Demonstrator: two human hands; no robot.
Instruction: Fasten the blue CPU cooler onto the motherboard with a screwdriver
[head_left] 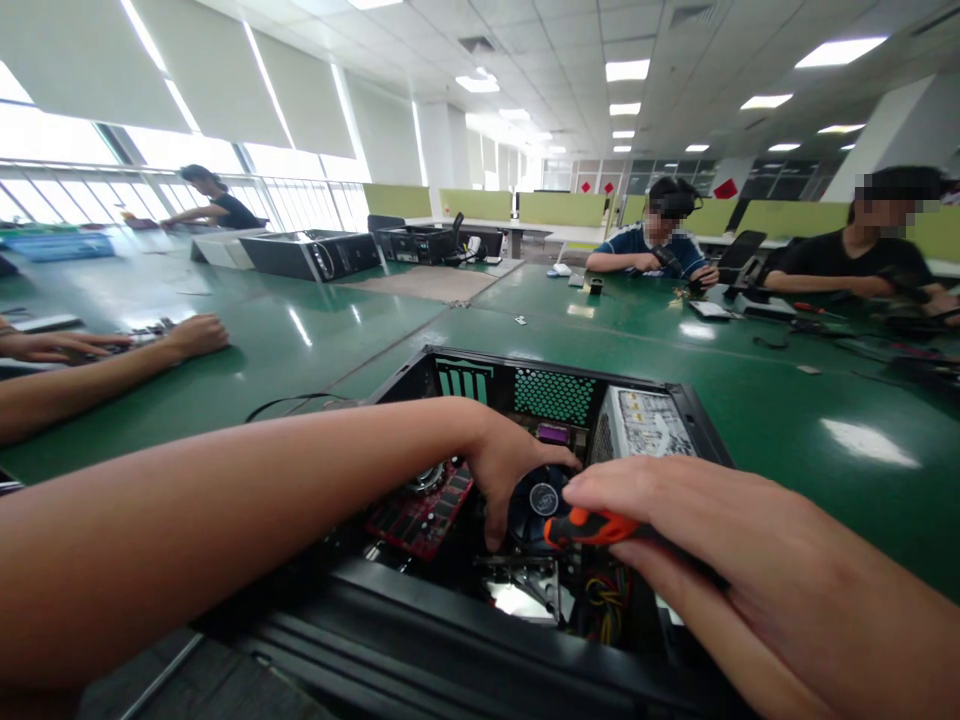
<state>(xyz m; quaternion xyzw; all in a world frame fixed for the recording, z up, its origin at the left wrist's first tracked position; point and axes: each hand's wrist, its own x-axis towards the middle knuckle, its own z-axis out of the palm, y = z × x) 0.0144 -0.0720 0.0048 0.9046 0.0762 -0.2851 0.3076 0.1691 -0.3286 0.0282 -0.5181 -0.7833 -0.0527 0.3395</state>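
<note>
Fan (544, 500) within an open computer case (420, 600) at the near edge of the green table (810, 440), my left hand (510, 450) spread about its rim, whether gripping I cannot tell, my right hand (720, 530) pinching an orange screwdriver (600, 525) just beside it.

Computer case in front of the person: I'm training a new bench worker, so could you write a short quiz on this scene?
1. What does the person's right hand hold?
2. As seen in the picture, where is the red circuit board relative to the cooling fan? A) to its left B) to its right C) directly above it
3. True or false: the person's left hand rests on the power supply.

Key:
1. An orange-and-black tool.
2. A.
3. False; it is at the cooling fan.
</note>
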